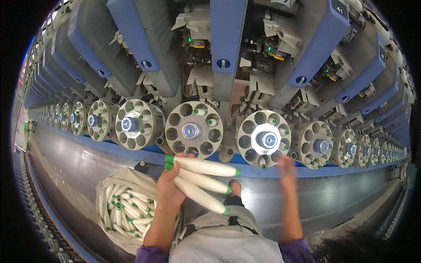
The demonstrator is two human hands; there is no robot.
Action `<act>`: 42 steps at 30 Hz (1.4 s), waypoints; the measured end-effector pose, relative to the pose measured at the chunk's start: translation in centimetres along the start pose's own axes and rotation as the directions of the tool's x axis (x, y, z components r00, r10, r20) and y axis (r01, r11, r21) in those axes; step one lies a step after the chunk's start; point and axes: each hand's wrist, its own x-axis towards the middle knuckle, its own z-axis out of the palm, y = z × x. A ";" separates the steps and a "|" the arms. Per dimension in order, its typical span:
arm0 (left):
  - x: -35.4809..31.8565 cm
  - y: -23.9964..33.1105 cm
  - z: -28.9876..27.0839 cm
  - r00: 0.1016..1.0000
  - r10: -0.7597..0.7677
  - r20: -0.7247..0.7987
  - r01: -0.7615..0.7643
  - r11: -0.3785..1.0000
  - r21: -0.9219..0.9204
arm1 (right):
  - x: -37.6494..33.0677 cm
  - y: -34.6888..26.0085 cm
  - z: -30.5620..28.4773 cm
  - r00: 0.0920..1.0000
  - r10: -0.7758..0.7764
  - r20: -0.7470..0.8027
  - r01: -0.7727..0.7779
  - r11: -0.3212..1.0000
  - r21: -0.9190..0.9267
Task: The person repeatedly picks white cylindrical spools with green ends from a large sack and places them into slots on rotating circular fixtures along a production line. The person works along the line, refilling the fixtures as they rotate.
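My left hand (170,189) is closed around three white yarn bobbins (206,167) with green ends. They fan out to the right, in front of a round magazine (191,117) whose pockets hold a few bobbins. My right hand (286,168), smeared by motion, is at the lower right edge of another round magazine (265,151) with a shiny centre plate. Green bobbin tips show in several of that magazine's pockets. Whether my right fingers hold anything is not visible.
A cloth sack (147,176) full of white bobbins stands at my lower left. A long row of similar magazines curves away on both sides, below blue and grey machine units (226,35). A blue rail (302,172) runs under the magazines. My shoe (235,188) shows on the grey floor.
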 end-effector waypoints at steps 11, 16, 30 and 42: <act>0.3 -3.6 0.5 0.922 0.263 -0.284 -0.317 0.935 -0.161 | 8.9 -4.4 -0.3 0.875 -0.022 0.484 -0.066 0.984 0.165; 7.2 -16.2 5.8 0.881 0.420 -0.219 -0.337 0.881 0.333 | 16.2 -2.1 -0.4 0.789 -0.462 0.404 0.611 0.657 -0.442; 9.6 -22.4 7.9 0.678 0.721 -0.141 -0.571 0.638 0.517 | 15.6 -3.9 -2.8 0.916 -0.365 0.167 0.383 0.919 -0.091; 0.8 -16.2 4.2 0.846 0.246 -0.473 -0.230 0.969 0.092 | 1.4 -6.6 4.2 0.075 0.195 0.978 -0.032 0.981 -0.193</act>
